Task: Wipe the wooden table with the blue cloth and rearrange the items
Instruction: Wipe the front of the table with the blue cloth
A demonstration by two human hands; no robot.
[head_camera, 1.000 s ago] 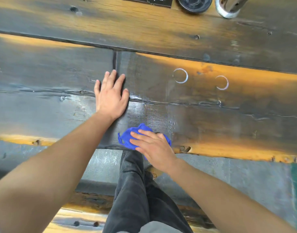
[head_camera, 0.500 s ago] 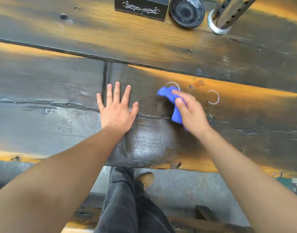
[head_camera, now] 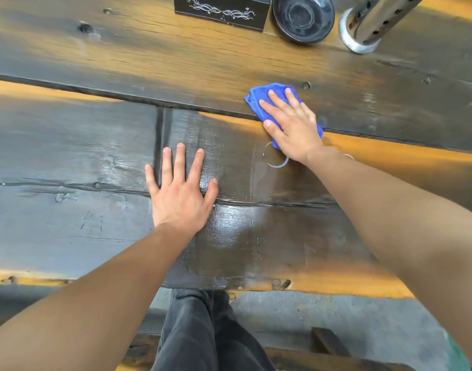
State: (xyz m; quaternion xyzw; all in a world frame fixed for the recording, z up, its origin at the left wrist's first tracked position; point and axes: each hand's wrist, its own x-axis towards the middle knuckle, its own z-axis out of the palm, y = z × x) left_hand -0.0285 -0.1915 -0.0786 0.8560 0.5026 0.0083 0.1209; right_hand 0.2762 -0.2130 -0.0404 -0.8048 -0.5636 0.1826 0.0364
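While pressing flat on the blue cloth (head_camera: pixel 259 99) with fingers spread, right hand (head_camera: pixel 292 128) lying across the seam between the far plank and the middle plank of the wooden counter (head_camera: pixel 149 57), right of centre. Pinning the cloth under the palm rather than gripping it, with bunched blue folds showing past the fingertips on the far left and a strip peeking out by the wrist. Resting just near of that hand, partly covered by the wrist, a white ring mark (head_camera: pixel 276 163) on the dark wood. Left hand (head_camera: pixel 180 191) lying open and empty, palm down, fingers splayed, on the middle plank, well apart from the cloth. Shining wet just near and right of the left hand, a glossy patch of wood. Standing along the far edge, from left to right: a black box with white scrollwork (head_camera: pixel 221 9), a dark bowl (head_camera: pixel 303 17) just beside it, and a perforated metal cylinder (head_camera: pixel 368 25). Showing below the near edge, dark trousers (head_camera: pixel 202 333) over a grey floor.
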